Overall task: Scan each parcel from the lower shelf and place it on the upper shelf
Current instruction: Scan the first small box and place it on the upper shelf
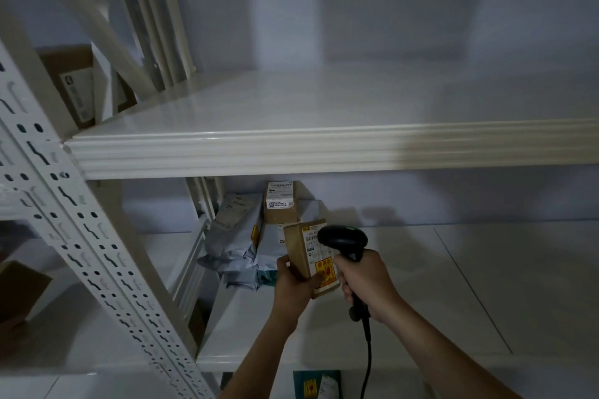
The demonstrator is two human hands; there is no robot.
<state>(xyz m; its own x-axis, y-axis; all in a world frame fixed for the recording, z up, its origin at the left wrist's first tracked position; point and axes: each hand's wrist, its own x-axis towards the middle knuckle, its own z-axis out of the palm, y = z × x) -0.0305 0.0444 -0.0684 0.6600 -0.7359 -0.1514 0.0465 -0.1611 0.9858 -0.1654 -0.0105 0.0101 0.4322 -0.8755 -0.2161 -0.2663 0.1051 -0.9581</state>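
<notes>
Left hand: the left hand (293, 285) grips a small brown cardboard parcel (309, 256) from below, with the fingers curled round its lower end and the thumb on its left face.
Parcel in hand: it is held tilted above the lower shelf (421, 285), near the shelf's left end, with its white label and a yellow-red sticker turned to the right, toward the scanner.
Right hand: the right hand (366, 285) is closed round the handle of a black barcode scanner (343, 240); the fingers wrap the grip fully.
Scanner: its head is just beside the label of the parcel, very close or touching, I cannot tell which. A black cable (368, 359) hangs down from the handle.
Other parcels: at the back left corner of the lower shelf lies a pile of grey soft mail bags (233, 243), and a brown box (280, 202) with a white label stands on the pile, against the back wall.
Upper shelf: the upper shelf (324, 149) is white with a ribbed front edge; its surface is smooth and a little shiny.
Left side: a white perforated upright post (64, 204) carries the shelves. Behind it, on the neighbouring rack, a brown carton (74, 87) stands at upper-shelf level.
Below: under the front edge of the lower shelf a dark green packet (316, 384) with a label shows partly.
</notes>
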